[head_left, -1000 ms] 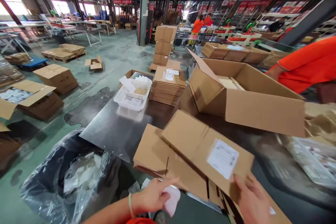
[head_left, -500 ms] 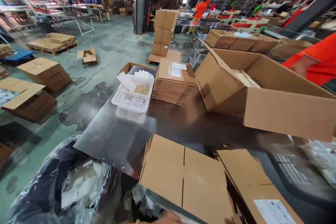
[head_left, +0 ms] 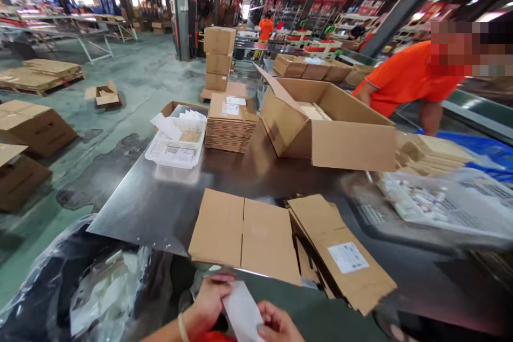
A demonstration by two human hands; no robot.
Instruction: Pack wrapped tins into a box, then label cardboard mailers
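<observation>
My left hand (head_left: 210, 299), with a pale band at the wrist, pinches the upper left edge of a white paper slip (head_left: 242, 311). On the slip's other side, my right hand (head_left: 278, 323) grips the lower right edge between thumb and fingers. No print shows on the face turned to me. Just beyond my hands, flat cardboard cartons (head_left: 244, 235) lie at the table's front edge. To their right, another pile of flattened cartons (head_left: 320, 219) sits askew, a printed white label (head_left: 348, 257) on its top piece.
A bin lined with clear plastic (head_left: 52, 267) holds paper scraps at lower left. White baskets (head_left: 172, 157), a cardboard stack (head_left: 230, 128) and a large open carton (head_left: 352, 144) stand on the dark metal table (head_left: 160, 208). A person in orange (head_left: 412, 75) leans in at right.
My view has swung right and tilted up slightly. Both hands have come into fuller view, holding the paper slip. The person in orange now shows more.
</observation>
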